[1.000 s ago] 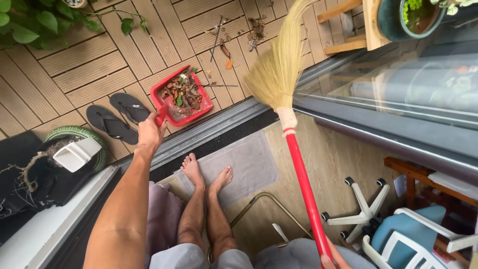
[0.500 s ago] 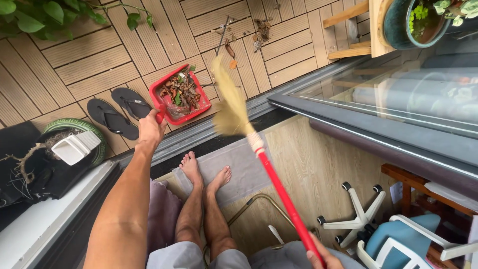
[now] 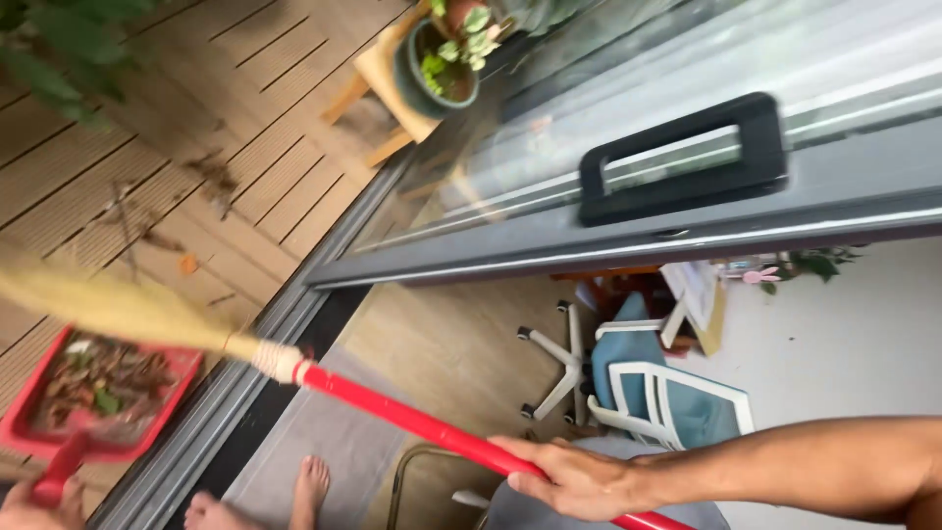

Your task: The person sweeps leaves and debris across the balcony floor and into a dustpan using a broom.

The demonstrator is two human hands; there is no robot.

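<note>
- Your right hand [image 3: 579, 481] is wrapped around the red handle of the broom [image 3: 392, 412], fingers curled closed over the shaft; the grip looks firm.
- The broom lies almost level across the view, its straw head [image 3: 108, 306] hanging above the dustpan and clear of the deck.
- Your left hand [image 3: 34, 505] shows only at the bottom left corner, at the handle of the red dustpan [image 3: 59, 432]; I cannot tell how tightly the fingers close on it, though it appears to have hold.
- The dustpan sits on the wooden deck [image 3: 118, 167] just outside the door track [image 3: 226, 393] and carries a heap of dry leaves and scraps. Judgement: the bulk of the collecting is done.
- Outstanding: loose leaves and twigs [image 3: 211, 177] lie on the deck boards well apart from the pan, toward the potted plant [image 3: 442, 64] on its wooden stand.
- The loaded pan has not been emptied.
- Your bare feet [image 3: 294, 496] stand on the grey mat indoors, beside the sliding glass door [image 3: 677, 157].
</note>
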